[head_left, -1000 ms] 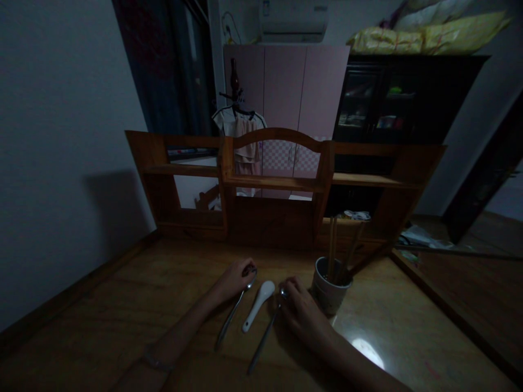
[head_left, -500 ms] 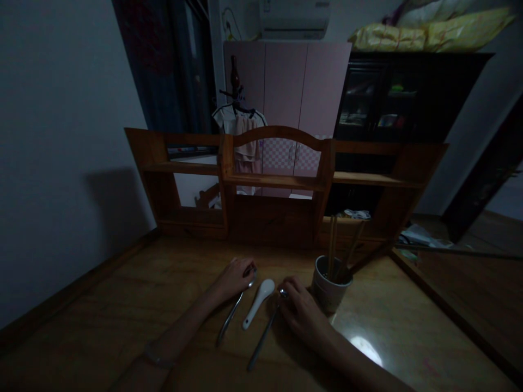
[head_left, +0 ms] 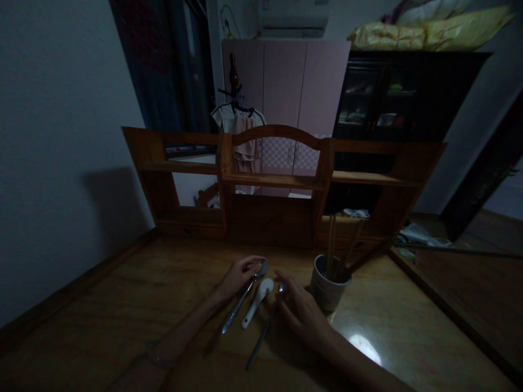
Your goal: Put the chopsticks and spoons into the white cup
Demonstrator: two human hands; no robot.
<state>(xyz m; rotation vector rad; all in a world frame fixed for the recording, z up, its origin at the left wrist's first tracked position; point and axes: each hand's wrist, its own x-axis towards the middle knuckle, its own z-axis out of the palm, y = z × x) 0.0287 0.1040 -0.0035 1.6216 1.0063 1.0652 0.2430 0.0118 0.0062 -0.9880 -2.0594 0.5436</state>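
Metal gleams nearest us in the right spoon (head_left: 262, 335), slanting with its bowl pointing away beneath our right hand (head_left: 302, 311), whose fingers curl loosely there, though we cannot tell if they grip. Beyond its handle end, the white spoon (head_left: 256, 302) lies roughly parallel on the wooden table (head_left: 163, 288), and left of it our left hand (head_left: 239, 277) pinches the left spoon (head_left: 238, 310) near its bowl, fingers nearly closed, long axis likewise slanting away rightward. We judge this a spoon-handling step, the next move calling for a steady pinch clear of the white one.
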